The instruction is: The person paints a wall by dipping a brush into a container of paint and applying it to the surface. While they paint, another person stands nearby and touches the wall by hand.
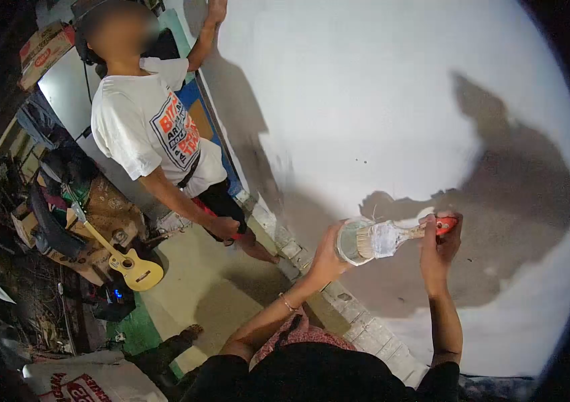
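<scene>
My left hand [331, 258] is wrapped round a small clear cup [349, 242] with whitish stains on its rim. In my right hand [440, 249], the fingers are closed on the handle of a wide paintbrush [385, 240]. White paint coats the brush's ferrule, and its pale bristles lie over the mouth of the cup. The handle's end is red-orange. Both hands are in front of a white wall [365, 100], on which my shadow falls. How much the cup contains cannot be made out.
On the left, a person [144, 120] in a white printed shirt stands with one hand against the wall. A yellow guitar [136, 268] leans beside cardboard and clutter. Low bricks [365, 328] edge the wall's foot. A printed sack [91, 380] lies at the lower left.
</scene>
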Tool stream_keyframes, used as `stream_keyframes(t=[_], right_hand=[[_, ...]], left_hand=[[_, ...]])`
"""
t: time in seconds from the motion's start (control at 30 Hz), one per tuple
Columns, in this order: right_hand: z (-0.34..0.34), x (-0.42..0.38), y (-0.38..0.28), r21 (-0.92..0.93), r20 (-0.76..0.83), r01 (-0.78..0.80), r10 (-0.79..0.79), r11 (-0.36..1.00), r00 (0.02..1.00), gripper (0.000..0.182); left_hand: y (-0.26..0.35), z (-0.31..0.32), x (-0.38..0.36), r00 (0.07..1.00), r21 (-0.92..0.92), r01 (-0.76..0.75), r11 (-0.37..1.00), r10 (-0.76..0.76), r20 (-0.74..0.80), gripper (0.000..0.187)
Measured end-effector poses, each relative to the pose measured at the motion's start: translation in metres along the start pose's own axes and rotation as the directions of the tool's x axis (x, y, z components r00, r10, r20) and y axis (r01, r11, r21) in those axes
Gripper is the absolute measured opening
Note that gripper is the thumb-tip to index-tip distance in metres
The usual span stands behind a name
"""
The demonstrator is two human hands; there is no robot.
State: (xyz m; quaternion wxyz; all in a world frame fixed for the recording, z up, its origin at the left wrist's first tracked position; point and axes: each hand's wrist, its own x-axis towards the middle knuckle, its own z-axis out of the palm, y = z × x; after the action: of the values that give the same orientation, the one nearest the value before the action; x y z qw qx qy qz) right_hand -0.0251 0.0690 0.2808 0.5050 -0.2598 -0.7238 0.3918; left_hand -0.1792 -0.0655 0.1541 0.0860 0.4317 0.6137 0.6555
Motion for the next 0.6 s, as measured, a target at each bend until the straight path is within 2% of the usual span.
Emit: stream_keyframes(t=[0.03,0.1,0.17,0.23,0.27,0.33,0.37,0.47,0.53,0.6], right_hand=[[-0.001,0.001,0.001,0.021,-0.021,0.055,-0.054,0.998,0.998,0.017],[-0.006,0.002,0.003,-0.02,-0.036,0.068,-0.069,0.997,0.997,0.018],[-0.011,0.005,0.001,-0.061,-0.052,0.083,-0.086,0.995,0.995,0.019],[-0.015,0.008,-0.004,0.013,-0.034,-0.04,0.041,0.999,0.999,0.014],[-0.016,0.009,-0.002,0.011,-0.035,-0.042,0.043,0.999,0.998,0.014],[-0.019,0.012,0.001,-0.112,-0.07,-0.011,0.003,0.994,0.998,0.014],[-0.021,0.014,-0.001,-0.115,-0.07,-0.014,0.006,0.993,0.998,0.014],[-0.022,0.019,-0.005,-0.032,-0.061,0.0,-0.002,0.999,0.998,0.015],[-0.026,0.022,0.002,-0.022,-0.083,0.086,-0.087,0.996,0.993,0.016],[-0.033,0.022,-0.005,0.013,-0.057,0.067,-0.066,0.998,0.996,0.016]], left_hand=[[-0.002,0.0,0.001,1.0,0.015,-0.005,1.0,0.004,0.029,0.081],[0.005,0.0,0.004,0.998,0.028,-0.011,1.0,0.009,0.059,0.082],[0.013,0.001,0.004,0.999,0.186,-0.02,0.982,0.012,0.044,0.087],[0.008,0.005,0.004,0.999,0.14,-0.02,0.99,0.014,0.043,0.085],[0.005,0.006,0.004,0.999,0.095,-0.019,0.995,0.015,0.041,0.084],[0.0,0.009,0.004,0.999,0.061,0.006,0.998,-0.008,0.046,0.085],[0.001,0.011,0.005,0.998,0.029,0.028,0.999,-0.03,0.049,0.085],[0.004,0.011,0.008,0.998,0.032,0.025,0.999,-0.027,0.062,0.086],[0.007,0.008,0.01,0.998,0.065,0.021,0.998,-0.025,0.064,0.087],[0.006,0.005,0.009,0.997,0.096,0.017,0.995,-0.023,0.068,0.087]])
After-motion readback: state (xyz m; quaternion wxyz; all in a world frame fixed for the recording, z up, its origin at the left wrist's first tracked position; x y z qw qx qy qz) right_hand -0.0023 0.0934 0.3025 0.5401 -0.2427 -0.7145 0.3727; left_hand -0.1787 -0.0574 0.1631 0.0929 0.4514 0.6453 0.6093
